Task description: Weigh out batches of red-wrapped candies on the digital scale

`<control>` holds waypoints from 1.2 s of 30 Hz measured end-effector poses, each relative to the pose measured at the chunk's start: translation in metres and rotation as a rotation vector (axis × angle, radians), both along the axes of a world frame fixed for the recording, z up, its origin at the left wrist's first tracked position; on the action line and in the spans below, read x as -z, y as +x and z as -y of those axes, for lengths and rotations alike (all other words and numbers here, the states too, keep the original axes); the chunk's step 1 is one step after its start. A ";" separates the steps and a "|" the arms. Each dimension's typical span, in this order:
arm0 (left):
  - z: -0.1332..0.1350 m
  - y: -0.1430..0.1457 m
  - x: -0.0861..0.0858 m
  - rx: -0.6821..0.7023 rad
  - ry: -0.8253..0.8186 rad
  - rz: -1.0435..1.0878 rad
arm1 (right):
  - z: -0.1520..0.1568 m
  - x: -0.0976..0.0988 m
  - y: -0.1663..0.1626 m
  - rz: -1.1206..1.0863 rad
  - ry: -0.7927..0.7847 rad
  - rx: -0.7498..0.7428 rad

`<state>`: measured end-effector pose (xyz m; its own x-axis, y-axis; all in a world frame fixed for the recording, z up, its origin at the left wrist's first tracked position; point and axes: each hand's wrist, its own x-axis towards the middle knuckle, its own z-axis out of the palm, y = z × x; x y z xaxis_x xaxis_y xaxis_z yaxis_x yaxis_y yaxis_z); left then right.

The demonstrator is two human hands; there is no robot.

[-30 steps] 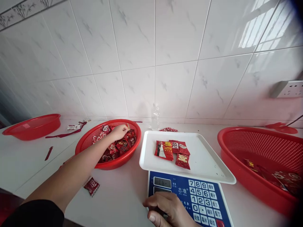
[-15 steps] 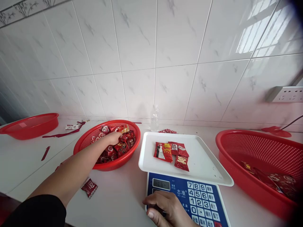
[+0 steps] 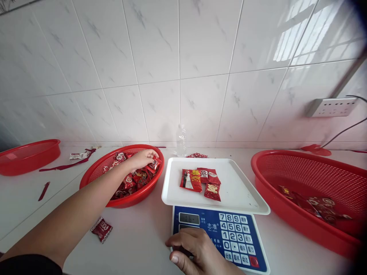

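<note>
My left hand [image 3: 143,158] reaches into a red perforated basket [image 3: 86,181] full of small red candy packets. Its fingers pinch a red candy packet [image 3: 154,164] at the basket's right side. Over the lower left of a blue electronic scale [image 3: 213,219] rests my right hand [image 3: 197,248], loosely curved, thumb and forefinger apart, with nothing visible in it. On the scale's white tray [image 3: 235,187] lie several red packets, including a larger packet [image 3: 190,180] with a white figure and a small packet [image 3: 212,191].
A red basket [image 3: 286,160] with some packets stands to the right, another red basket [image 3: 31,156] far left. One dark-red packet [image 3: 101,230] lies on the counter. Behind the tray stand a clear bottle [image 3: 181,141] and, on the wall, a power strip [image 3: 332,107].
My left hand has lifted slightly within the basket, and a packet now shows at its fingertips. The view has shifted a little to the right. My right hand stays over the scale.
</note>
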<state>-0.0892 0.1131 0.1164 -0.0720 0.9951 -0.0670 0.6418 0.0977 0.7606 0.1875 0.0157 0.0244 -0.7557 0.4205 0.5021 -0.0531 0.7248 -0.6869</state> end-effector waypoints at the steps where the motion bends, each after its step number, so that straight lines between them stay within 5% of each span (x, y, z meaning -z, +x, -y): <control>1: -0.001 0.011 0.000 0.022 0.008 0.030 | 0.000 0.000 0.000 0.005 -0.003 0.004; 9: -0.008 0.102 0.004 0.231 0.049 0.233 | 0.000 0.001 -0.002 -0.071 0.036 0.024; 15: -0.010 0.150 0.029 0.364 0.376 -0.209 | -0.002 0.006 -0.003 -0.059 0.030 0.014; 20: 0.003 0.176 0.033 0.623 0.103 -0.510 | -0.001 0.007 -0.003 -0.019 0.027 -0.009; 23: 0.006 0.182 0.034 0.650 0.003 -0.556 | 0.000 0.005 -0.003 0.011 0.032 -0.001; 29: -0.002 0.153 0.029 0.578 0.097 -0.319 | 0.000 0.007 -0.004 -0.006 0.050 0.009; 33: -0.006 0.093 0.008 0.279 0.206 -0.165 | 0.000 0.006 -0.002 0.039 0.061 0.011; 36: 0.002 0.036 -0.001 0.059 0.111 -0.306 | 0.000 0.006 -0.002 0.037 0.048 -0.014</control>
<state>-0.0529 0.1110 0.1173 -0.0145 0.9982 0.0577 0.8441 -0.0187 0.5358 0.1860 0.0154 0.0183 -0.7797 0.3854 0.4935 -0.0393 0.7564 -0.6530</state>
